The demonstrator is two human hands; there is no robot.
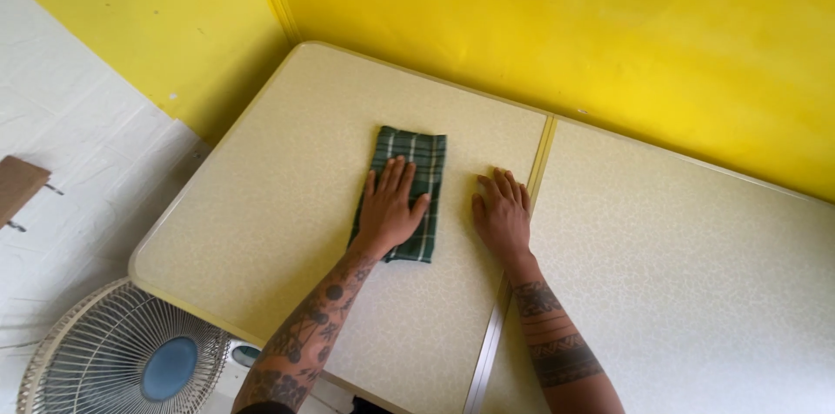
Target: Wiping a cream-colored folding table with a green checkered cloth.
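A folded green plaid cloth (416,157) lies on a cream speckled folding table (287,196). My left hand (389,206) rests flat on the cloth's near half, fingers spread and pointing away from me. My right hand (502,214) lies flat on the bare tabletop just right of the cloth, apart from it, beside the table's metal centre seam (522,223). Neither hand grips anything.
Yellow walls (609,23) meet in a corner behind the table. A white fan (130,353) with a blue hub stands on the floor at the lower left. A brown wooden piece (17,188) shows at the left edge over white flooring.
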